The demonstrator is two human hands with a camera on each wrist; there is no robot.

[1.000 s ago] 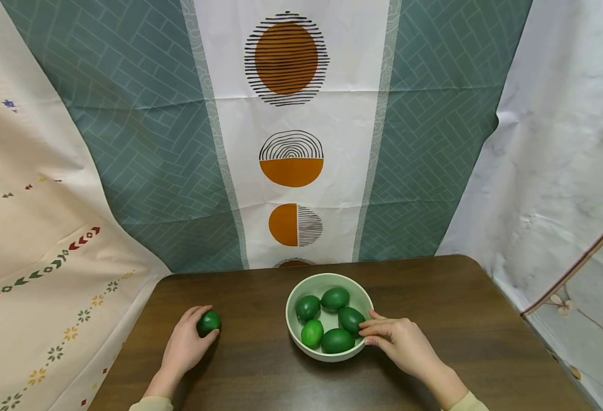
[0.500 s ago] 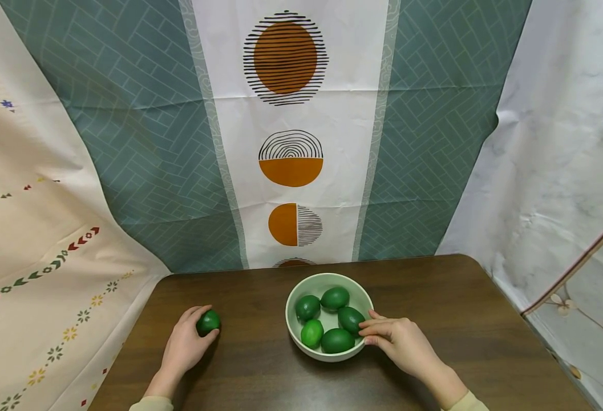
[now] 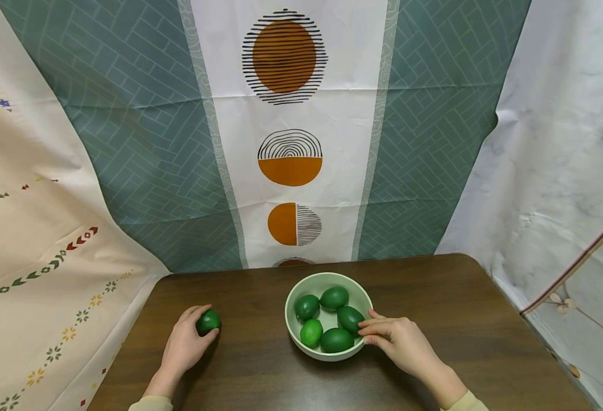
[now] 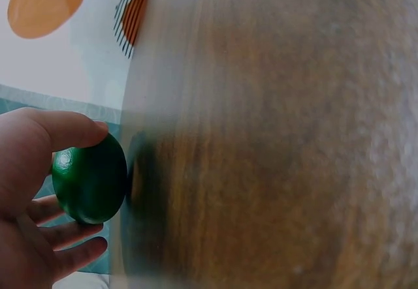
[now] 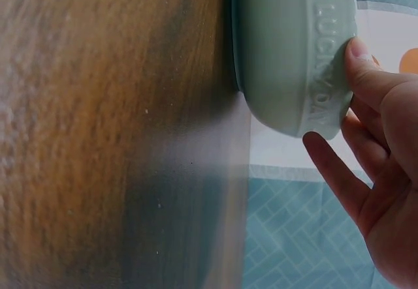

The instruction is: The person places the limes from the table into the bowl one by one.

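Note:
My left hand (image 3: 185, 344) is at the table's left side, with thumb and fingers round a glossy dark green lime-like fruit (image 3: 208, 322). In the left wrist view that fruit (image 4: 90, 178) is smooth and egg-shaped, at or just over the tabletop; a gap cannot be made out. To the right, a pale green bowl (image 3: 292, 340) stands upright on the table. My right hand (image 3: 403, 344) pinches its right rim, fingertips over the edge. Inside lie several green fruits, one a brighter green (image 3: 311, 333). Raised letters mark the bowl's outer wall (image 5: 281, 54) in the right wrist view.
Both hands work over a dark brown wooden table (image 3: 252, 371). Behind it hangs a teal and white cloth (image 3: 301, 114) with orange circles. A cream patterned cloth (image 3: 29, 240) hangs at the left, a white marbled one (image 3: 553, 171) at the right.

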